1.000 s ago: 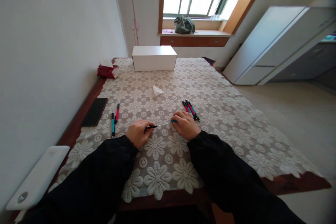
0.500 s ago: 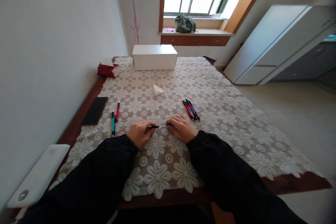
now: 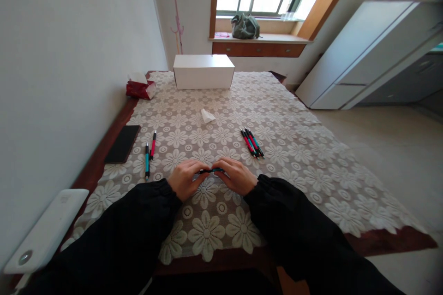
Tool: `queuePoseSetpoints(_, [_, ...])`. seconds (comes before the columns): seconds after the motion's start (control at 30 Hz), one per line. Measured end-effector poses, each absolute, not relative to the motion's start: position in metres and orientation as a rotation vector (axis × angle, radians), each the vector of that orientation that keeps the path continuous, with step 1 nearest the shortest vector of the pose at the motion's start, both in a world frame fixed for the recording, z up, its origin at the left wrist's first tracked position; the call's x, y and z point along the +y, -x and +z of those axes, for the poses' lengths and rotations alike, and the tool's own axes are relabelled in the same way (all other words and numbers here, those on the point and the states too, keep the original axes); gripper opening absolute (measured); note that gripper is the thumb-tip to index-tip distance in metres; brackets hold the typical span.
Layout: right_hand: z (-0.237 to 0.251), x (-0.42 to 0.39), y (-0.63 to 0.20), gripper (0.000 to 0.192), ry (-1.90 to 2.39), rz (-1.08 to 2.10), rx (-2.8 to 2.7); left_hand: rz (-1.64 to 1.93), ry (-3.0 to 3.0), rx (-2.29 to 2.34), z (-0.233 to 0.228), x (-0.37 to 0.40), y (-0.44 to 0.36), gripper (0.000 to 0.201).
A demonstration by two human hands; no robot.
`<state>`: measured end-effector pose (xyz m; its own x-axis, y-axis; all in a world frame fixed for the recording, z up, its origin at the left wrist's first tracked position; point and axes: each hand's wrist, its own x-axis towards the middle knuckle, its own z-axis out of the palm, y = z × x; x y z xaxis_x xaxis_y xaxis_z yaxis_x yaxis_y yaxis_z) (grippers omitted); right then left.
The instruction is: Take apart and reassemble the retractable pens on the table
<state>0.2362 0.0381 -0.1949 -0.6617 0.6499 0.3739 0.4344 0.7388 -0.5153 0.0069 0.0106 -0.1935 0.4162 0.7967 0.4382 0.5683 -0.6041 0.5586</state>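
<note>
Both my hands meet over the lace tablecloth point(image 3: 297, 156) and grip one teal and black pen point(image 3: 210, 170) between them. My left hand point(image 3: 185, 179) pinches its black end. Closed around the teal end is my right hand point(image 3: 234, 175), and only a short piece of the pen shows between the fingers. A bundle of several red and teal pens point(image 3: 251, 142) lies just beyond my right hand. Left of my left hand a teal pen point(image 3: 147, 166) and a red pen point(image 3: 152, 144) lie side by side.
A black phone point(image 3: 122, 143) lies near the table's left edge, a white device point(image 3: 44, 230) at the near left corner. A crumpled tissue point(image 3: 207, 115), a white box point(image 3: 203, 71) and a red tissue pack point(image 3: 139, 89) sit farther back. A wall runs along the left.
My hands have drawn closer together along the pen, so the thin part that showed between them is now hidden. The view has tipped slightly.
</note>
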Motion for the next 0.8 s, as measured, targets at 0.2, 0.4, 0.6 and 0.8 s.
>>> queuePoseSetpoints(0.2, [-0.1966,0.0387,-0.2361,0.009,0.813,0.502,-2.401,0.973,-2.284,1.197,-0.1956,0.0112,-0.0071,0.013])
queuePoseSetpoints(0.4, [-0.1949,0.0390,-0.2366,0.013,0.745,0.331,-2.468,0.862,-2.322,1.230,-0.1937,0.0118,-0.0068,0.018])
queuePoseSetpoints(0.6, [-0.1933,0.0372,-0.2365,0.017,0.756,0.229,-2.500,0.789,-2.310,1.252,-0.1936,0.0123,-0.0062,0.024])
queuePoseSetpoints(0.8, [-0.1944,0.0362,-0.2364,0.019,0.822,0.258,-2.500,0.920,-2.325,1.189,-0.1933,0.0131,-0.0059,0.017])
